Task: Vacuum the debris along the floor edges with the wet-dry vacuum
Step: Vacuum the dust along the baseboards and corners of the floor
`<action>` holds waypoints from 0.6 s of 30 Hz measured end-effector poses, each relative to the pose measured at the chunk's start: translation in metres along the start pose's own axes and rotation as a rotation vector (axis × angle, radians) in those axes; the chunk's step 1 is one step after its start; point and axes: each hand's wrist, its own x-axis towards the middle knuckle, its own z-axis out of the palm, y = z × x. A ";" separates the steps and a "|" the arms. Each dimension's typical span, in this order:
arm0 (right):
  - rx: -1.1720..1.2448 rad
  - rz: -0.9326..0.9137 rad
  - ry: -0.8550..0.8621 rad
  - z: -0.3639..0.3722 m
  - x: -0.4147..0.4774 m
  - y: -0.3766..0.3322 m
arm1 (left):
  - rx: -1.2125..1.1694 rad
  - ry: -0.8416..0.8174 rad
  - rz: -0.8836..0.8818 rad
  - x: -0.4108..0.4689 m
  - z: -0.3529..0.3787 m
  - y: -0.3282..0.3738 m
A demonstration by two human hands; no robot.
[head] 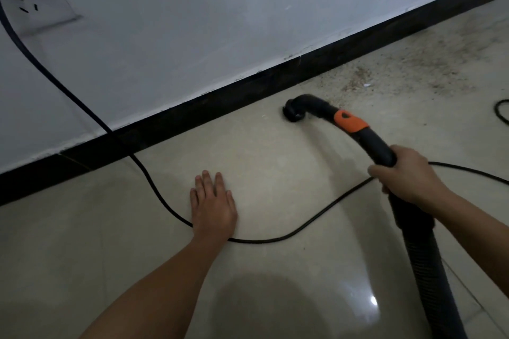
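Head view only: right hand (405,173) clamped around black curved vacuum handle (377,146), just above ribbed hose (421,261) running down to lower right. Nozzle (293,114) mouth-down on tile floor (275,179), near black baseboard (248,91) but not touching it, orange collar (351,121) between nozzle bend and grip. Debris (360,80), sawdust-like, scattered to right of nozzle along baseboard and out across floor toward upper right; tile left of nozzle looks clean. Left hand (213,203) flat on floor, fingers spread, holding nothing, apparently propping body weight. Power cord (154,187) hanging from wall socket (41,0) at upper left, crossing baseboard, looping under left wrist, then curving right to pass behind right hand. Second bit of cord (501,110) at far right edge, near debris. Risks, judged from layout: cord pinned under left wrist likely to tug tight if hose sweeps right, possibly straining plug at socket. Cord loop in sweep path, could snag nozzle or hose. Glossy tile, slip risk for bracing palm. Nozzle set off from baseboard, so a strip of dust against edge likely missed unless angled closer. Fast pass could scatter loose heap instead of lifting it. Vacuum body out of frame, suction on or off impossible to tell.
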 end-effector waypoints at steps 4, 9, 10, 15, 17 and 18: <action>0.187 0.076 0.044 0.000 0.042 -0.019 | 0.004 -0.050 -0.001 0.001 -0.005 0.003; 0.183 0.013 -0.069 0.027 0.037 -0.045 | -0.017 -0.087 -0.017 0.002 -0.005 0.006; 0.200 -0.013 -0.115 0.033 0.029 -0.046 | -0.012 -0.086 -0.028 0.003 -0.003 0.007; 0.304 -0.083 -0.351 0.038 -0.007 -0.042 | -0.035 -0.052 -0.081 0.007 -0.001 0.020; 0.184 -0.105 -0.315 0.033 -0.022 -0.033 | -0.061 0.002 -0.073 0.007 -0.001 0.026; 0.127 -0.107 -0.293 0.029 -0.030 -0.027 | -0.069 0.021 -0.062 0.008 0.000 0.028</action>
